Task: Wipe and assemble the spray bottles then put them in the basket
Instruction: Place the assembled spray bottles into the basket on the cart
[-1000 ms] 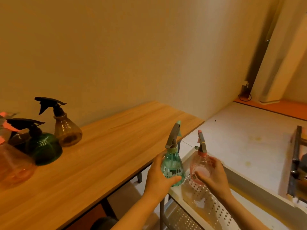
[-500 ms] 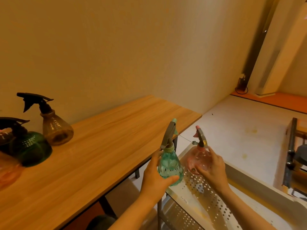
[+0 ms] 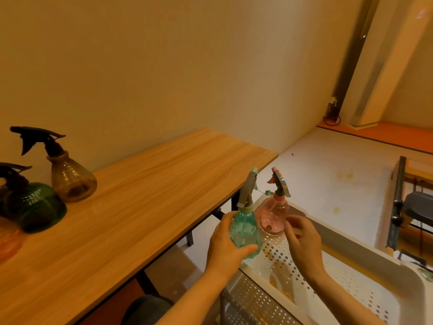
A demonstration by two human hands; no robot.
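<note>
Teal spray bottle (image 3: 244, 231), grey trigger head fitted, is sitting upright in the left hand (image 3: 226, 248) at lower centre of the frame; fingers are wrapping behind the body, thumb is crossing the front low down. It is hovering over the near left corner of the white perforated basket (image 3: 365, 299), which is filling the lower right of the frame.

Pink spray bottle (image 3: 273, 215), also with its trigger head on, is standing upright inside the basket at its far left corner, just right of the teal one. Whether any liquid is inside either bottle, cannot tell; both bodies are looking see-through. No other item is showing on the visible basket floor apart from the pink bottle.

Right hand (image 3: 302, 240) is hanging just right of the pink bottle, fingers loosely bent and blurred, gripping nothing; a narrow gap is showing between fingertips and bottle.

Wooden table (image 3: 145, 198) is running across the left and centre of the frame. At its left edge three more bottles are grouping together: an amber bottle (image 3: 70, 177) with a black trigger, a dark green bottle (image 3: 35, 205) just in front of it, and an orange-pink bottle (image 3: 8, 239) cut off by the frame edge.
</note>
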